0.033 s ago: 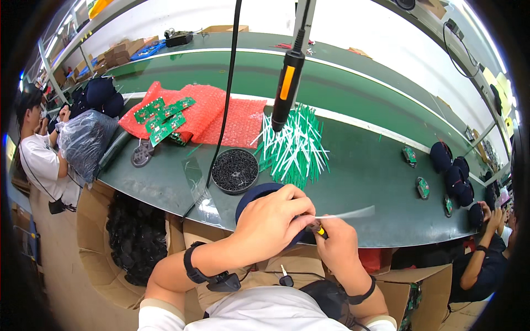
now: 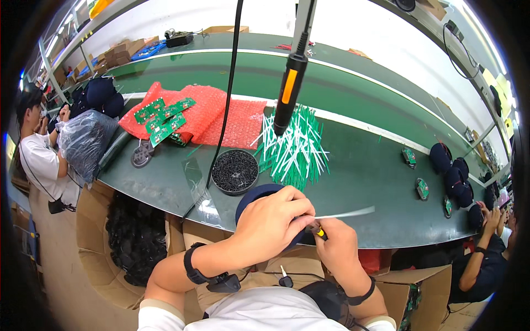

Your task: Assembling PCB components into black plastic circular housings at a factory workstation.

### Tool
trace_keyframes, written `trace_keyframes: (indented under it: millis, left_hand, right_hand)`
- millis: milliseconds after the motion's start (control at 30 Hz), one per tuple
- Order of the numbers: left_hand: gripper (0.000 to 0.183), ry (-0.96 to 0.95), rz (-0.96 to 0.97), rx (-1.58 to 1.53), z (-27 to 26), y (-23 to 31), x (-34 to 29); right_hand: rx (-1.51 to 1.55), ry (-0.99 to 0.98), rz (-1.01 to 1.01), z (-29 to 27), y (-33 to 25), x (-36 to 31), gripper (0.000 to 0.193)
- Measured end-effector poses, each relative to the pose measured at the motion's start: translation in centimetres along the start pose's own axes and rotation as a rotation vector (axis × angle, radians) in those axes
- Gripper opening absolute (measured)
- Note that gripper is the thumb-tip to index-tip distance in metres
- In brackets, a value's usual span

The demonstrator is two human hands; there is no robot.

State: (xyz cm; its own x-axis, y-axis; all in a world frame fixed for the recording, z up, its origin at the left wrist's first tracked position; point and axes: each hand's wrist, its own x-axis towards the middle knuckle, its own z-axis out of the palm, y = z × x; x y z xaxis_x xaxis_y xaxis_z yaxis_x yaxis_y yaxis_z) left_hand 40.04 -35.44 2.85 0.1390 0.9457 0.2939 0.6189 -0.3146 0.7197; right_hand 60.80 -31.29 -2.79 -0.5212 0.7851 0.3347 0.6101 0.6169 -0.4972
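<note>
My left hand (image 2: 274, 219) is closed over a dark blue rounded piece (image 2: 247, 202) at the table's near edge, mostly hidden under the palm. Beside its fingertips, my right hand (image 2: 338, 244) grips a small hand tool (image 2: 320, 231) with a black and yellow handle; its jaws are hard to make out. A thin whitish strip (image 2: 350, 213) sticks out to the right from between the hands, slightly blurred. Beyond them lies a heap of green and white strips (image 2: 298, 151). A black electric screwdriver (image 2: 290, 88) with an orange panel hangs above that heap.
A round dish of black screws (image 2: 234, 170) stands left of the heap. Green circuit boards (image 2: 165, 127) rest on red bubble wrap (image 2: 237, 118). Small boards (image 2: 422, 188) and dark blue pieces (image 2: 457, 179) lie at right. Cardboard boxes (image 2: 91, 243) flank my lap; people work on both sides.
The hanging screwdriver has swung very slightly to the right and down. My hands stay in nearly the same place.
</note>
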Motion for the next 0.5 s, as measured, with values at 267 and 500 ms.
trace_keyframes:
  millis: [267,500]
  left_hand:
    - [0.008,0.341,0.001,-0.377,-0.4,-1.6,-0.9]
    - [0.011,0.525,-0.21,-0.266,-3.5,-5.2,0.1]
  right_hand:
    - [0.225,0.073,-0.141,-1.4,-2.0,0.5,0.043]
    - [0.012,-0.176,-0.304,-2.0,-3.1,1.2,0.053]
